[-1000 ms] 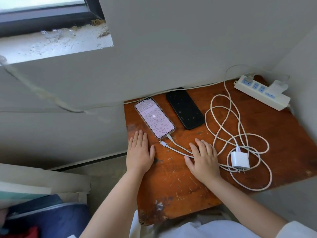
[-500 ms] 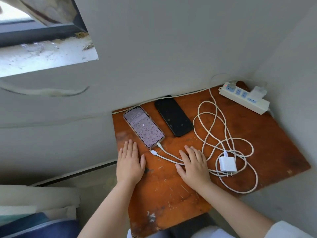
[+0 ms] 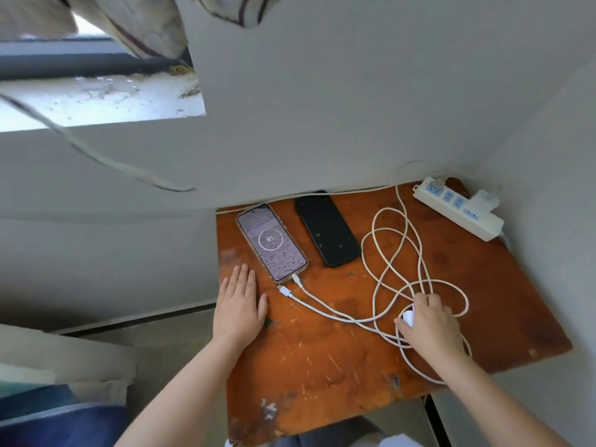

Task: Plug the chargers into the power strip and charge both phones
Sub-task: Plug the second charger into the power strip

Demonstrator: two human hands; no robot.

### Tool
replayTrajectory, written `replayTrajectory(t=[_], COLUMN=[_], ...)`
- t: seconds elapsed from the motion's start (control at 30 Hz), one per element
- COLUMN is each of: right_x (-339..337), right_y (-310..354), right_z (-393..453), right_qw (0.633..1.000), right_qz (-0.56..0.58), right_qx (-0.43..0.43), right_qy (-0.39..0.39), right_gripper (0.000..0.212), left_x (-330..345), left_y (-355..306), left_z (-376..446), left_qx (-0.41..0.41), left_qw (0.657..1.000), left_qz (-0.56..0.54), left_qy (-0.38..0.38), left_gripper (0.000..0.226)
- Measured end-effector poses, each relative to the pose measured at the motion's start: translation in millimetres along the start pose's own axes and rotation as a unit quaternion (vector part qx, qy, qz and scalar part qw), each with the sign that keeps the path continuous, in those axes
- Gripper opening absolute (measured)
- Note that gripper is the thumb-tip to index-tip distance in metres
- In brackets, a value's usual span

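Head | right hand point(image 3: 430, 324) fingers closing over charger brick point(image 3: 409, 317) | left hand point(image 3: 239, 306) fingers flat on table point(image 3: 322, 366)

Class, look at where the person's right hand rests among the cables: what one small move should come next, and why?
Probably lift the white charger brick and carry it to the power strip. The right hand is closing round it, though the grip is partly hidden; one charger already sits in the strip, the lit phone is cabled, and the black phone has none.
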State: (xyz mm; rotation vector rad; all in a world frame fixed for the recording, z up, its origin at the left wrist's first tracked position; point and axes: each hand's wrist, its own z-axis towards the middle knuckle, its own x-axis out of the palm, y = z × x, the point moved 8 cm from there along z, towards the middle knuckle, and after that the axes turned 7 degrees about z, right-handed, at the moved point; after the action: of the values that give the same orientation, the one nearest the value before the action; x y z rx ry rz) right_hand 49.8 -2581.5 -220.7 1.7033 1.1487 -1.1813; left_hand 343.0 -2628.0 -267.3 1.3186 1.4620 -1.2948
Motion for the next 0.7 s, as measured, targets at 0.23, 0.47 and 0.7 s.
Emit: replayTrajectory(t=[0.23, 0.47, 0.7], right_x=[-34, -88, -128], right_y=[-23, -81, -121], right_z=[11, 58, 115], right_qw=[0.998, 0.999, 0.984], right_qz=[-0.044, -0.003, 0.121], right_qx=[-0.045, -0.036, -0.113], right_qy=[0.026, -0.005, -0.067], right_gripper=[0.046, 0.054, 0.057], left_x=[-20, -25, -26], left_y=[-31, -153, -251], left_z=[-1, 5, 44], left_qx=[0.055, 0.205, 0.167], left_qw=[0.997, 0.977, 0.986], left_qz=[0.042, 0.064, 0.004], left_qy=[-0.044, -0.011, -0.014], left_gripper=[0.044, 0.044, 0.052])
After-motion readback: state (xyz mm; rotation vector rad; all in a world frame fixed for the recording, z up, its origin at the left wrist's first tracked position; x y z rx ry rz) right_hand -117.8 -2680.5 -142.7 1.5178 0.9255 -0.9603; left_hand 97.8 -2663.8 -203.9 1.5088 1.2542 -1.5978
